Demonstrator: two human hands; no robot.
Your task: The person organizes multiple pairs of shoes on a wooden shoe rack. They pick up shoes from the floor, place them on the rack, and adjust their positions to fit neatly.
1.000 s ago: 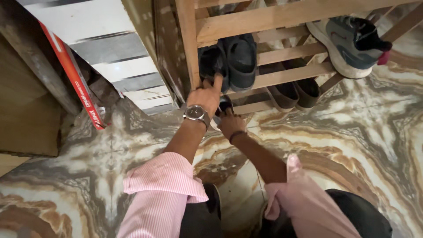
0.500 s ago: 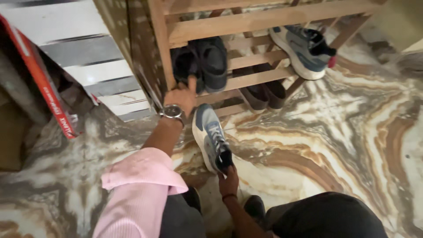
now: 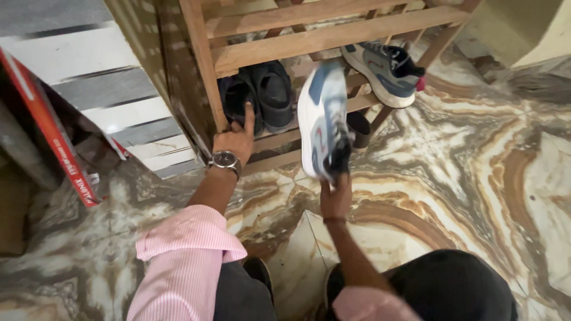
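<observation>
My right hand (image 3: 336, 199) grips a sneaker (image 3: 324, 122) by its heel; left hand (image 3: 236, 139), fingers spread, braces on the rack (image 3: 205, 65). A loose heel pinch risks dropping it.

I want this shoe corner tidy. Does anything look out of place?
One grey-blue sneaker lies alone, askew across the rack slats; its mate is held by the heel in the right hand. A red box leans beside the rack.
</observation>
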